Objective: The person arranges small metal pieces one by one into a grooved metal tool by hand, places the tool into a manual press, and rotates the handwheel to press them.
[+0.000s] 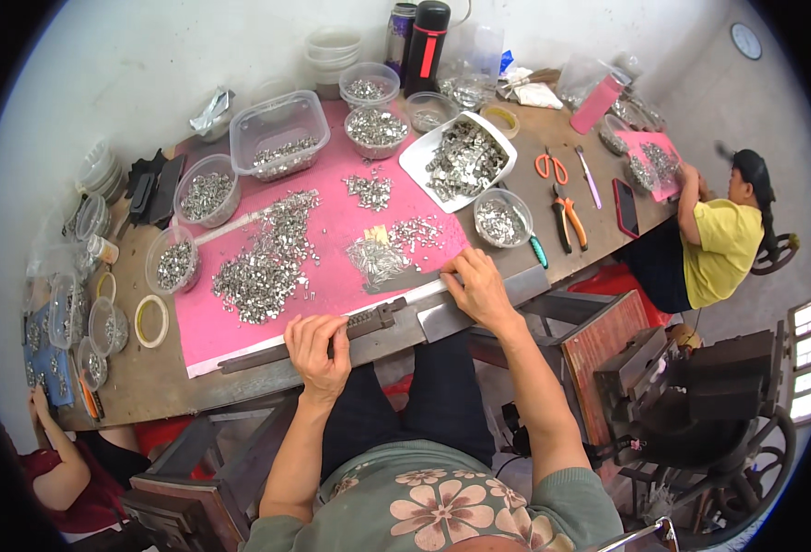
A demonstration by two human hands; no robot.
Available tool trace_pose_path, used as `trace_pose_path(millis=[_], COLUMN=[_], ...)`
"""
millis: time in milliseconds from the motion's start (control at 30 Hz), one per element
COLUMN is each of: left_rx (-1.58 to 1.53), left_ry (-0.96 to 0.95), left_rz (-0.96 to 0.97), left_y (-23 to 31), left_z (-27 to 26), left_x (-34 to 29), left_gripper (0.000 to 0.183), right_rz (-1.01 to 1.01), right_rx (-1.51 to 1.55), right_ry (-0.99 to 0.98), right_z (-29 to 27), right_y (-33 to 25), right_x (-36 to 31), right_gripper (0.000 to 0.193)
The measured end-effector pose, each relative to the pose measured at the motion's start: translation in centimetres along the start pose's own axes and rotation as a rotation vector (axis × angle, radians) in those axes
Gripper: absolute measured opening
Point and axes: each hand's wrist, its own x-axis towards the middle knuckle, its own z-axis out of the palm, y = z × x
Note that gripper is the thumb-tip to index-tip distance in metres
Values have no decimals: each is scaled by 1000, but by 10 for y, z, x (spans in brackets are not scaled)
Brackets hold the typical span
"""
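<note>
A long dark metal bar (267, 357) with a toothed section lies along the table's near edge. My left hand (318, 354) is closed over it, fingers curled down on its middle. My right hand (479, 293) is at the edge further right, its fingertips pinched together at the end of a pale strip; what they hold is too small to make out. Just under that hand is a flat grey metal plate (447, 317). Beyond my hands, on a pink sheet (341, 230), lie a large heap of small silver metal pieces (263, 267) and a pile of thin silver pins (376, 260).
Clear tubs (208, 190) of metal pieces and a white tray (415, 166) surround the sheet. Orange-handled pliers (564, 221), scissors (550, 167) and a phone (625, 208) lie right. A person in yellow (726, 244) works at far right; another's arm (60, 451) shows at left.
</note>
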Motion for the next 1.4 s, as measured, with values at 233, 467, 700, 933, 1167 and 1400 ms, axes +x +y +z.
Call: trace_pose_path(millis=[233, 467, 700, 933, 1167, 1400], left_rx=[6, -8, -11, -18, -30, -44], left_ry=[3, 27, 47, 50, 64, 55], left_rz=[2, 14, 16, 12, 18, 4], left_y=[2, 2, 1, 1, 1, 2], left_z=[-3, 1, 1, 0, 0, -1], left_x=[-1, 1, 3, 2, 2, 1], left_gripper=[18, 23, 21, 21, 20, 19], right_rz=[-6, -56, 74, -35, -44, -52], right_rx=[132, 28, 460, 328, 269, 318], right_ry=[-80, -81, -18, 80, 116, 88], right_z=[-3, -6, 10, 47, 56, 55], right_y=[-4, -4, -80, -97, -95, -93], right_x=[7, 10, 3, -10, -10, -9], right_gripper=[13, 8, 10, 12, 13, 12])
